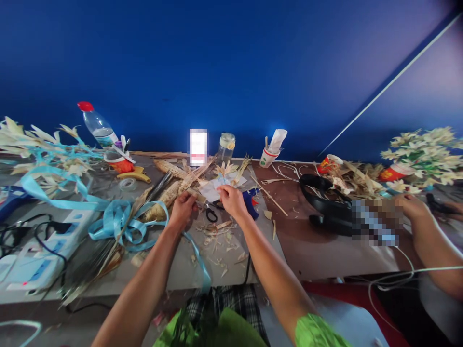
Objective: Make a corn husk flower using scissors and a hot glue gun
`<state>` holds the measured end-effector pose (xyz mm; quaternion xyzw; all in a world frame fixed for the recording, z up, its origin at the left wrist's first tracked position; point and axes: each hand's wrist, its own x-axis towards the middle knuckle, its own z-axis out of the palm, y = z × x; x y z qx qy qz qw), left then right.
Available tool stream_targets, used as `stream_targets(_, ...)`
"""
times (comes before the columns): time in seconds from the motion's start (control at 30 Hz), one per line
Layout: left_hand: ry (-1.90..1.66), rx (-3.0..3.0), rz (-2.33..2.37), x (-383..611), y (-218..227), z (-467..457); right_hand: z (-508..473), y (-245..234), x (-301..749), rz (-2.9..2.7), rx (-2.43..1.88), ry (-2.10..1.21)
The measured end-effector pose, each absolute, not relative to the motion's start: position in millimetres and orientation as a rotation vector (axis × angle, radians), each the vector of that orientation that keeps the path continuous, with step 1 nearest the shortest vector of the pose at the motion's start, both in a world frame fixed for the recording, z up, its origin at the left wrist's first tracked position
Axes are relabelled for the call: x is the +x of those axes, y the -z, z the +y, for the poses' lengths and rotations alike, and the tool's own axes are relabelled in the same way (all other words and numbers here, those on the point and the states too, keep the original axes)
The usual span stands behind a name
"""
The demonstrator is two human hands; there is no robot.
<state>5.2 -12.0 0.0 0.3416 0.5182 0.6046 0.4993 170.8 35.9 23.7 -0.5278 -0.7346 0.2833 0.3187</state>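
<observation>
My right hand (232, 201) is closed in a pinch at the base of a pale corn-husk flower (224, 169), whose petals fan out above the fingers. To its left, my left hand (184, 210) has its fingers pressed together on a tan strip of corn husk (197, 194). Black-handled scissors (211, 215) lie on the table between my hands. White paper (210, 190) lies behind them. Just right of my right hand is a blue glue gun (250, 203), partly hidden by my wrist. Dried corn cobs (168, 193) lie beyond my left hand.
Light-blue ribbon (114, 219) coils at left near a white power strip (47, 250). A bottle (99, 127), a lit screen (197, 147), a jar (226, 147) and a paper cup (269, 156) stand along the wall. At right are a black headset-like object (325, 207) and another person's hand (412, 207).
</observation>
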Motion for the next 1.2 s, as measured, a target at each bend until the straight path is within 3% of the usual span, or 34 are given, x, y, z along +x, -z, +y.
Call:
stream_targets(0.3,-1.529,0.859,1.234,0,9,-8,14,-36,172,-2.676,-1.452,-0.271)
stream_targets(0.53,-1.515,0.820,1.207,-1,9,-8,3,-41,158,-2.874,-1.443,-0.008)
stream_targets(0.9,-1.599,0.729,1.083,0,-8,-12,6,-43,161,-2.884,-1.460,-0.150)
stream_targets(1.2,-1.738,0.692,1.066,-3,-10,-11,17,-51,202,-2.579,-1.403,-0.714)
